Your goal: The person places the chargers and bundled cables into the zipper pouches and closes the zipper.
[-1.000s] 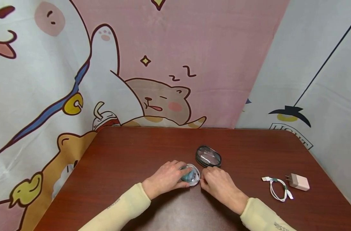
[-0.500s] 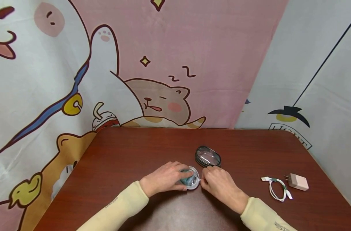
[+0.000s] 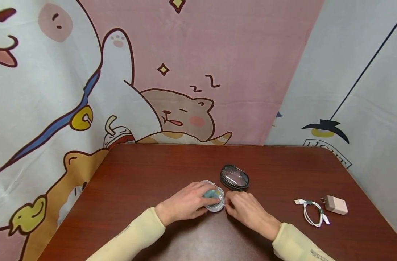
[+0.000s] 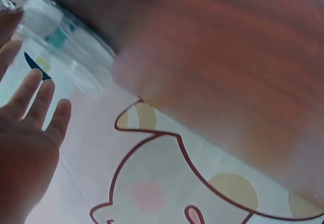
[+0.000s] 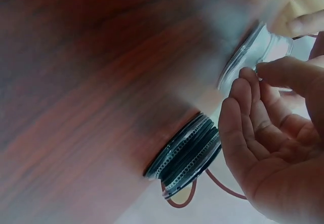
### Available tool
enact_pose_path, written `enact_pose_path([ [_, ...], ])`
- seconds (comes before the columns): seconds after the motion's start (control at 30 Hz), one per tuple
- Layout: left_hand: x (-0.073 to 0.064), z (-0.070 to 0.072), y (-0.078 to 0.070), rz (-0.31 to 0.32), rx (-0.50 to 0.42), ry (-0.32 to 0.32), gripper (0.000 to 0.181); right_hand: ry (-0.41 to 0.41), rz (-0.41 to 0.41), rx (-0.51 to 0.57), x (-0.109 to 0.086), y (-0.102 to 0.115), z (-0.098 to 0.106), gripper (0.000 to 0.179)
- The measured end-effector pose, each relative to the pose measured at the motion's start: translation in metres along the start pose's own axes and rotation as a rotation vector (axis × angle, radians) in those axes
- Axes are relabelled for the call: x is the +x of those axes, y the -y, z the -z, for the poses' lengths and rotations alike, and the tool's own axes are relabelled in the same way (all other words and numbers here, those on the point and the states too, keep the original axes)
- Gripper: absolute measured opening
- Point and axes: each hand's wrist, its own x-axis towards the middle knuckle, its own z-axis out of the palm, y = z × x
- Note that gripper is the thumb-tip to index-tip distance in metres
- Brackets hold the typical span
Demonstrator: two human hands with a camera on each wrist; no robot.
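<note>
A round, clear-topped case (image 3: 220,203) with a whitish rim and something teal inside lies in the middle of the table. My left hand (image 3: 187,200) holds it from the left, index finger across its top and thumb at the near side. In the left wrist view the other fingers (image 4: 59,120) spread away from the clear case (image 4: 76,46). My right hand (image 3: 248,210) is at the right edge of the case. Its thumb and index finger pinch a small pale tab (image 5: 259,76) at the rim, mostly hidden by the fingertips.
An oval black-edged pouch (image 3: 235,177) with a clear top and zip sits just behind my right hand. Farther right lie a coiled white cable (image 3: 310,217) and a pale pink plug charger (image 3: 336,205). A printed cartoon cloth (image 3: 244,72) hangs behind the table.
The round case has turned and shifted slightly left under my left hand, whose fingers have changed place on its top. My right hand keeps almost the same place at the rim.
</note>
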Motion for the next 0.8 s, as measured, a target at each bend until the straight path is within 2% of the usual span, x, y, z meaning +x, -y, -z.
enact_pose_path([
  [0.17,0.002,-0.006,-0.009,0.015,-0.032,-0.056,0.046,-0.007,-0.015,0.022,0.000,0.001,-0.002,0.020],
  [0.4,0.004,-0.011,-0.014,0.043,-0.062,-0.099,0.034,-0.014,-0.015,-0.010,0.000,0.000,-0.004,0.020],
  [0.57,0.005,-0.009,-0.014,0.035,-0.070,-0.070,0.028,-0.019,-0.013,-0.023,-0.001,0.001,-0.005,0.025],
  [0.8,0.004,-0.005,-0.011,-0.010,-0.028,0.006,0.030,-0.037,0.005,-0.061,-0.001,0.002,-0.006,0.028],
])
